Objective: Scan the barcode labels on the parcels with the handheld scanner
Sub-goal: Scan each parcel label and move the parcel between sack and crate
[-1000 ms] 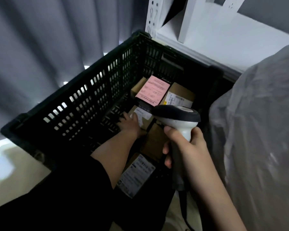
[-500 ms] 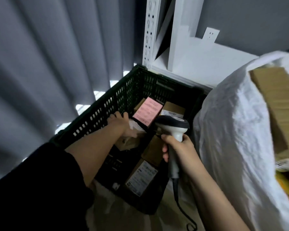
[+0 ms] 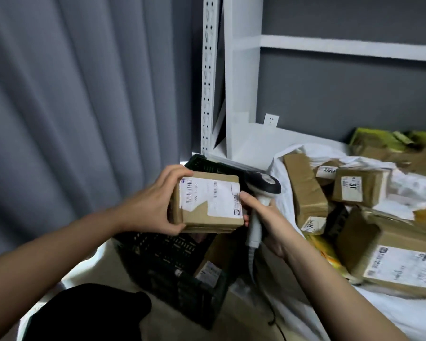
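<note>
step: left hand (image 3: 155,207) is holding 1 cardboard parcel (image 3: 207,203) up over the black crate (image 3: 172,262), label (image 3: 210,194) facing up, so I'd say we're right at the lining-up bit before the scan
left fingers: curling round the parcel's left end, thumb underneath, fingertips on the top edge
right fingers: wrapping the handle of the scanner (image 3: 262,190), index finger (image 3: 250,201) touching the parcel's right edge
scanner: head is sitting just past the right fingers, beside the parcel, not aiming at the label yet as far as I can tell
next move: probably needs the scanner head tipping onto the barcode near the left fingertips
surface: white sheet (image 3: 403,313) right of the right hand, with a pile of boxes (image 3: 359,185)
room: grey curtain (image 3: 84,94), white shelving (image 3: 231,82), grey wall
</note>
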Action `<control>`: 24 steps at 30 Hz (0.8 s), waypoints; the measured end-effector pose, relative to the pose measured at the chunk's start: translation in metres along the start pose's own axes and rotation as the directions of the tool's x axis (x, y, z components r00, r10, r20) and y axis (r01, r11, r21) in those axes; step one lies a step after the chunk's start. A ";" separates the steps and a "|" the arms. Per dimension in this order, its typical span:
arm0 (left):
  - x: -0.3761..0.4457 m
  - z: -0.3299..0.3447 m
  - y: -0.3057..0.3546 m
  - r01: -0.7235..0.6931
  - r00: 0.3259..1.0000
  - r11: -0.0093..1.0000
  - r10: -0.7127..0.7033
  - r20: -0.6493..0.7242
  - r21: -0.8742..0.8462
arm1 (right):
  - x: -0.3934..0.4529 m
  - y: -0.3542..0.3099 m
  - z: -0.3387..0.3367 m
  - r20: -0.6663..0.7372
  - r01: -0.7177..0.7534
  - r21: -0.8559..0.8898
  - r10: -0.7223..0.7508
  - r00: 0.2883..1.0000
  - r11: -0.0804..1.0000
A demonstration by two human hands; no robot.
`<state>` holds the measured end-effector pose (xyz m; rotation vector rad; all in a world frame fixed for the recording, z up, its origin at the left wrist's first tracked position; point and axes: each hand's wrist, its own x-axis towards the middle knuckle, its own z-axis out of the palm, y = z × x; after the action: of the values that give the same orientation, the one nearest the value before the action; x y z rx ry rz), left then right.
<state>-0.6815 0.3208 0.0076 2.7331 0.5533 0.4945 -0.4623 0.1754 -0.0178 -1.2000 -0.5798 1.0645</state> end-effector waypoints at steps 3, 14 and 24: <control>-0.003 -0.019 0.025 -0.118 0.991 0.993 0.117 -0.070 -0.011 | -0.017 -0.008 -0.014 0.118 -0.032 0.025 0.028 0.993 0.999; 0.021 -0.002 0.050 0.071 0.966 0.836 -0.193 -0.171 -0.544 | -0.020 -0.011 -0.011 0.013 0.053 0.208 -0.057 0.998 0.977; 0.055 0.063 0.064 0.217 0.826 -0.023 -0.528 0.196 -0.976 | 0.002 0.004 0.003 -0.210 0.179 0.199 -0.136 0.968 0.964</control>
<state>-0.5894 0.2730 -0.0104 1.0493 0.6415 0.6898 -0.4658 0.1783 -0.0213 -1.0341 -0.3893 0.8397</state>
